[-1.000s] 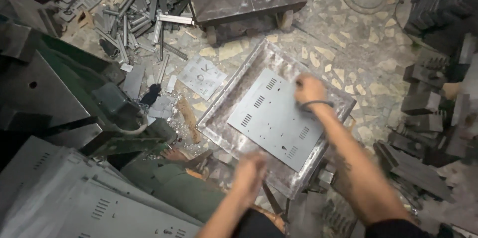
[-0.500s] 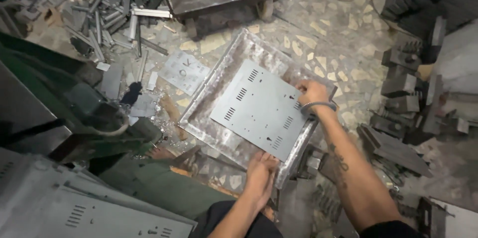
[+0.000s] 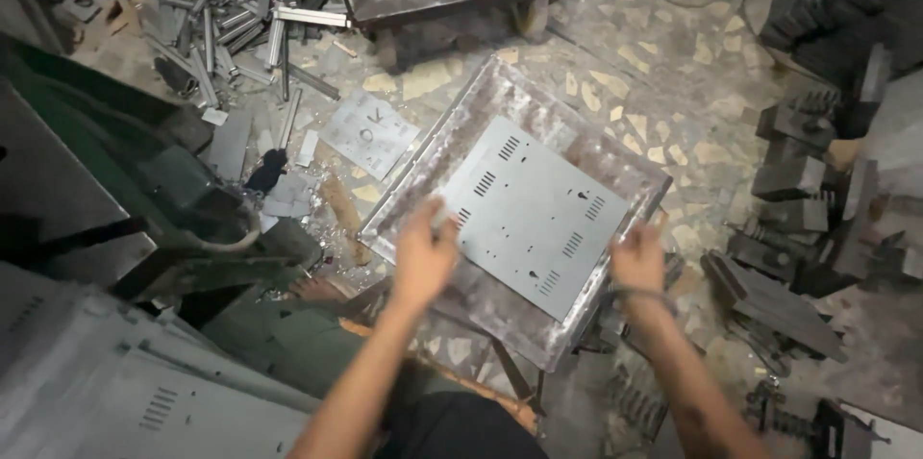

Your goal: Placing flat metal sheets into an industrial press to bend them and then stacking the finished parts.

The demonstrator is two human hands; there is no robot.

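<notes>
1. The grey metal panel [image 3: 532, 214] with slots lies flat in the shallow tray [image 3: 452, 147], nearer the tray's right edge.
2. The left hand [image 3: 423, 257] grips the panel's near-left corner; the right hand [image 3: 637, 260] rests at the panel's right corner, though whether its blurred fingers pinch it I cannot tell.
3. Handled well, I judge both hands should hold opposite corners evenly and keep the sheet level, clear of the tray's rim.
4. Half a second ago the right hand sat higher on the far-right edge and the left hand was below the tray's near edge.
</notes>
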